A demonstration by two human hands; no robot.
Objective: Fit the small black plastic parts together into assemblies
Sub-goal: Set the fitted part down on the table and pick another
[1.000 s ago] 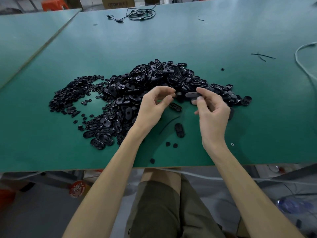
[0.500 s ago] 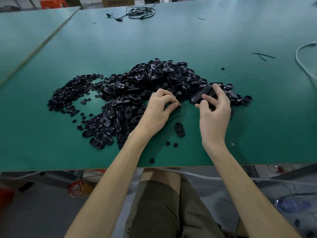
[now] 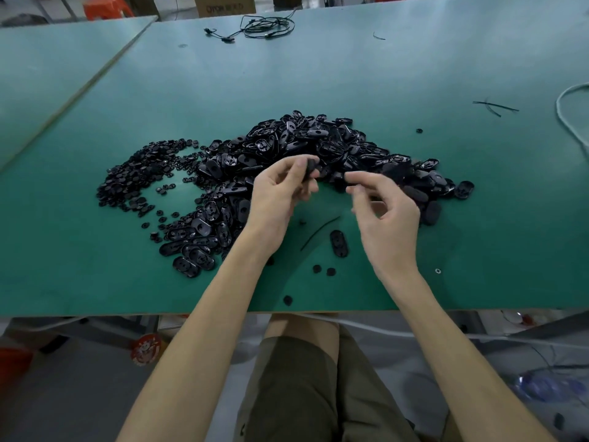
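Head view | my left hand (image 3: pixel 280 199) pinches one oval part (image 3: pixel 310 169) | right hand (image 3: pixel 385 215) blurred, grip unclear | pile (image 3: pixel 287 154) looks mostly unassembled

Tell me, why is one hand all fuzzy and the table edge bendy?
In the head view the right hand is smeared by motion blur, while the left hand pinching a black part is sharper; the wide-angle lens bows the edges of the green table.

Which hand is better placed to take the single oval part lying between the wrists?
Probably the right hand: the oval part lies closer to its wrist, and the left hand already pinches a black part. Blur hides whether the right hand holds anything.
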